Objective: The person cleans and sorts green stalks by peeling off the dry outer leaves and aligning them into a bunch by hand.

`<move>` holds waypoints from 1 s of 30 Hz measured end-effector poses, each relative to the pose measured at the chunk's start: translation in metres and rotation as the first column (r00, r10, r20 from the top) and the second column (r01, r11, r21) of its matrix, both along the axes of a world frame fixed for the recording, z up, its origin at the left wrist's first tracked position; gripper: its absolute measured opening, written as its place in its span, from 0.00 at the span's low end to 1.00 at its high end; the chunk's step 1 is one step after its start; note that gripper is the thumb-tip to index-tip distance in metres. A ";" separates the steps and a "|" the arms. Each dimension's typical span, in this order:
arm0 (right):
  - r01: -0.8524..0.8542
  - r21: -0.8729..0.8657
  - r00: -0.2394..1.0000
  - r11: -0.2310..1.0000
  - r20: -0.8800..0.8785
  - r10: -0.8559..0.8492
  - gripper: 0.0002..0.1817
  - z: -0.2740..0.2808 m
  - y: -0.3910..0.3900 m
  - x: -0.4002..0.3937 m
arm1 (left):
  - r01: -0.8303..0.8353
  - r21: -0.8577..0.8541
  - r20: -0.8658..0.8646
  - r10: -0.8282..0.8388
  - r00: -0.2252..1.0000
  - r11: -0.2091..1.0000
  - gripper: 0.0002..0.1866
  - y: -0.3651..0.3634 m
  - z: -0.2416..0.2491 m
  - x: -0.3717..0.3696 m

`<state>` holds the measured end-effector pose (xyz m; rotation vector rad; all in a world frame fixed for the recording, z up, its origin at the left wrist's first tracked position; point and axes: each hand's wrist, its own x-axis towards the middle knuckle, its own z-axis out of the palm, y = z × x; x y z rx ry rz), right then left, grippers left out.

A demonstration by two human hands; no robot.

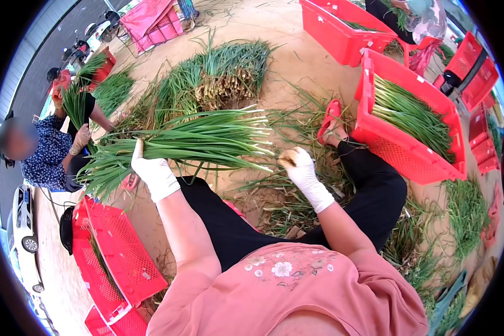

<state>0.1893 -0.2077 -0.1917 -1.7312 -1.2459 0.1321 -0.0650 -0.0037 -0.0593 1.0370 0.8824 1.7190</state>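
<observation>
My left hand (151, 171), in a white glove, is wrapped round a large bunch of green stalks (207, 140). The white root ends point right and the leafy tips hang to the left. Just right of the white ends is my right hand (298, 167), also gloved, with its fingers curled in and brownish at the tips; whether it holds anything is too small to tell. Beyond the bunch, a heap of untrimmed stalks (224, 78) lies on the ground, brown roots showing.
A red crate (414, 151) of cleaned stalks stands at the right, with another red crate (341, 33) behind it. Lower left is a further red crate (117, 252). A co-worker (50, 151) sits at the left holding stalks. Loose leaves litter the ground between my legs.
</observation>
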 end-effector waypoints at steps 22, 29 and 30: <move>-0.075 -0.044 0.995 0.996 -0.074 0.071 0.11 0.006 0.007 -0.024 | 0.163 -0.150 0.351 -0.102 0.931 0.975 0.24 0.009 -0.005 -0.006; -0.088 -0.248 0.996 0.965 -0.026 0.084 0.14 0.013 0.015 -0.032 | 0.013 -0.018 -0.107 -0.014 0.994 1.000 0.26 0.002 -0.008 -0.008; -0.101 -0.321 0.995 0.942 -0.017 0.101 0.15 0.016 0.016 -0.032 | 0.002 -0.026 -0.130 -0.006 0.991 1.000 0.26 -0.001 -0.006 -0.007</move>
